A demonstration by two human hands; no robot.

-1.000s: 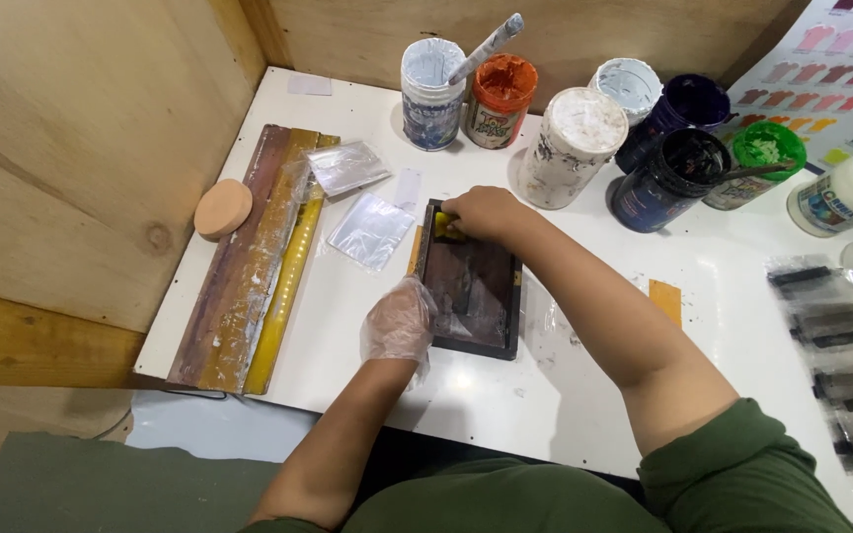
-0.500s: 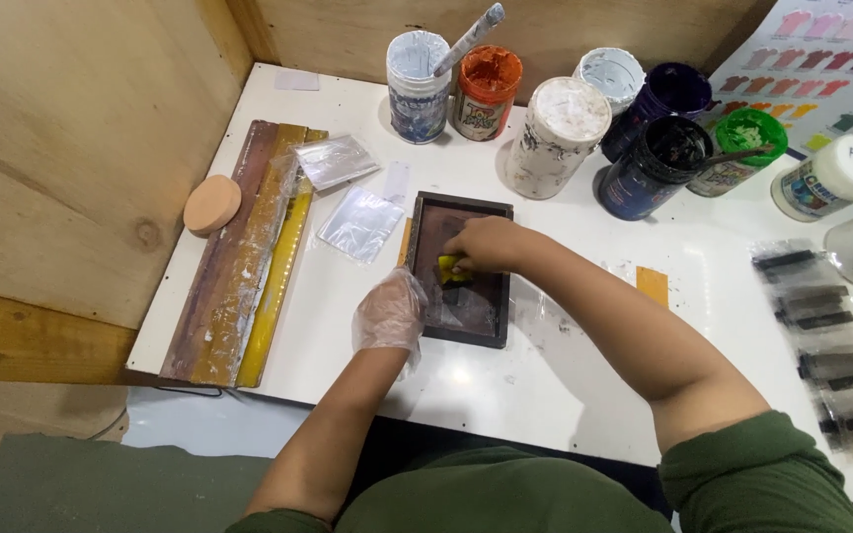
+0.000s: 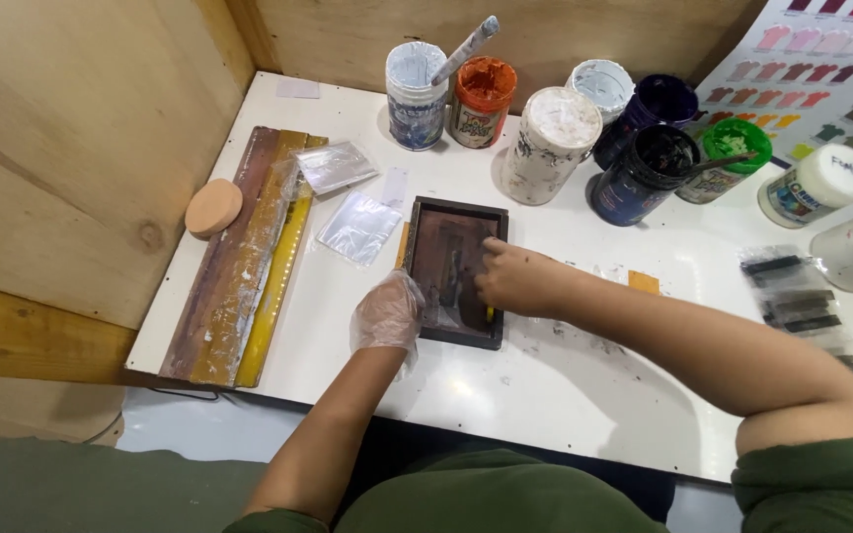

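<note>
- The white worktop (image 3: 505,395) fills most of the view, with plywood walls at 9 and 12 o'clock.
- A colour swatch chart (image 3: 821,69) lies at the 2 o'clock corner.
- A long wooden-handled squeegee (image 3: 234,262) streaked with yellow and brown lies lengthwise at 9 o'clock, a round tan sponge pad (image 3: 213,207) touching its outer edge.
- A cluster of ink jars stands from 12 to 2 o'clock: a white jar with a stirring stick (image 3: 417,84), an orange jar (image 3: 484,94), a large lidded white tub (image 3: 550,143), a dark blue jar (image 3: 649,173) and a green jar (image 3: 733,153).
- The small dark screen-printing frame (image 3: 451,247) sits flat at the centre of the worktop, both hands on it.
- Two clear plastic sleeves (image 3: 357,227) lie just at 10 o'clock of the frame.
- Dark printed strips (image 3: 792,296) lie at 3 o'clock, well apart from the frame.
- The left hand (image 3: 387,314), in a clear plastic glove, presses its fingers on the frame's near left corner; its grip is flat and open, holding the frame down rather than clasping it.
- The bare right hand (image 3: 515,281) rests over the frame's right edge, its grip closed on a small yellow scraper (image 3: 490,313), of which only a sliver shows under the fingers.
</note>
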